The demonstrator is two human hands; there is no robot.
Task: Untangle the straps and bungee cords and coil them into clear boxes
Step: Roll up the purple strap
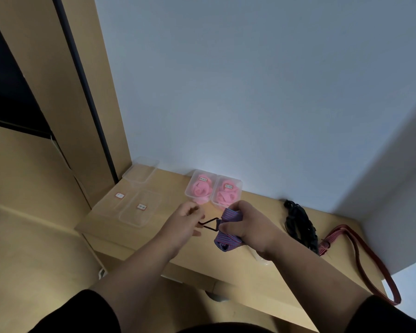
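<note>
The right hand holds a bundle of purple striped strap, with its fingers and thumb curled around the folds, so the bundle stays together above the wooden worktop. From the left side of this bundle a dark triangular metal hook comes out and points toward the left hand. The left hand is just beside the bundle, and its fingers are bent and seem to pinch the tip of the hook, though the small contact is hard to see clearly. The long axis of the hook goes almost straight from the bundle to the left hand, so the left hand is the nearer one for pulling or tucking this end.

Behind the bundle, two clear boxes already contain coiled pink straps, side by side and touching. To the left of the bundle, several empty clear boxes with small labels lie on the worktop, and one of them is probably the place for this strap. To the right of the bundle lie a black bungee cord tangle and, further right, a dark red strap that hangs over the worktop edge. These two appear not yet sorted.
</note>
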